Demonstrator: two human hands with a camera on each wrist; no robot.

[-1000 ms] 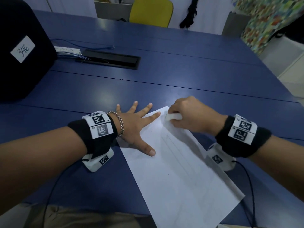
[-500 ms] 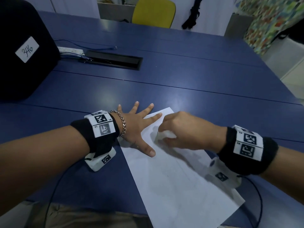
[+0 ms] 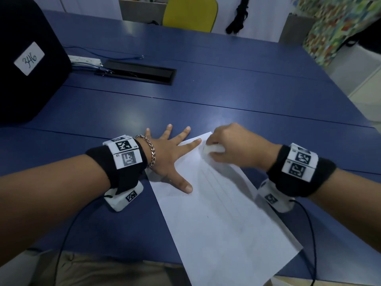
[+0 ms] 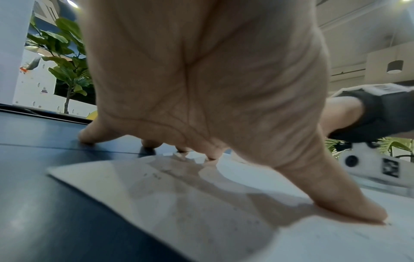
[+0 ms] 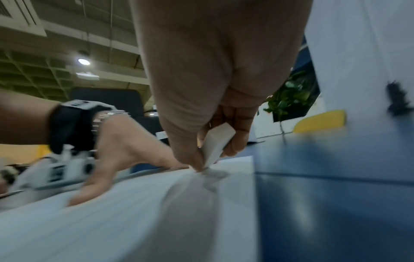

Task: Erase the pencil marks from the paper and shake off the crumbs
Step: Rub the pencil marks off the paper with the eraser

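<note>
Firmly, the left hand (image 3: 169, 155) presses the paper (image 3: 222, 219) to the blue bench (image 3: 226, 89), fingers spread wide. The right hand (image 3: 237, 147) pinches a white eraser (image 3: 213, 150) against the sheet's far corner.

My left hand (image 3: 167, 155) lies spread flat at mid-frame, thumb and forefinger on the paper (image 3: 222, 219). My right hand (image 3: 237, 149) pinches the white eraser (image 3: 213, 150) against the sheet's upper corner on the blue surface (image 3: 226, 96).
</note>
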